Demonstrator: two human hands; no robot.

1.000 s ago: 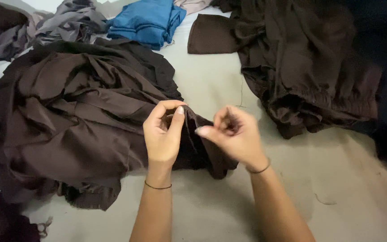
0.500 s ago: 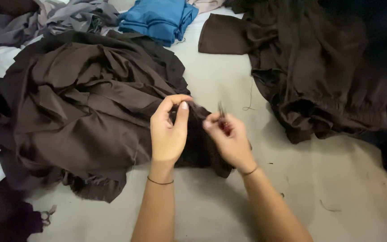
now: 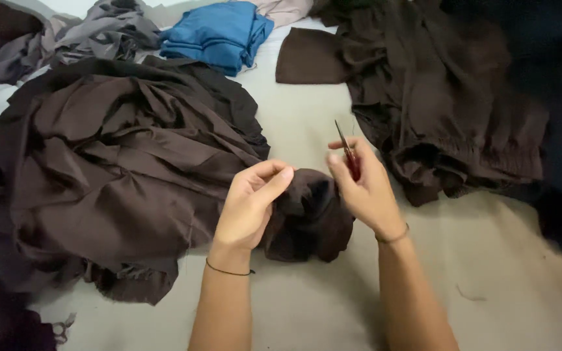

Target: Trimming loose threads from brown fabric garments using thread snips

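Observation:
A big heap of dark brown cloth (image 3: 118,169) lies at the left, with one bunched end reaching the middle. My left hand (image 3: 250,207) pinches that end between thumb and fingers. Just to its right, my right hand (image 3: 362,187) holds a small red-handled thread snipper (image 3: 347,153), its thin blades pointing up and away. The two hands are a few centimetres apart over the bunched cloth.
A second pile of dark brown cloth (image 3: 450,104) fills the upper right, with navy fabric (image 3: 561,117) beside it. Folded blue cloth (image 3: 219,36) and grey garments (image 3: 66,32) lie at the back. Everything rests on a pale grey surface (image 3: 521,286).
My right hand has drawn away from the left and lifted, so the snipper's blades now show above its fingers. My left hand keeps its pinch on the cloth.

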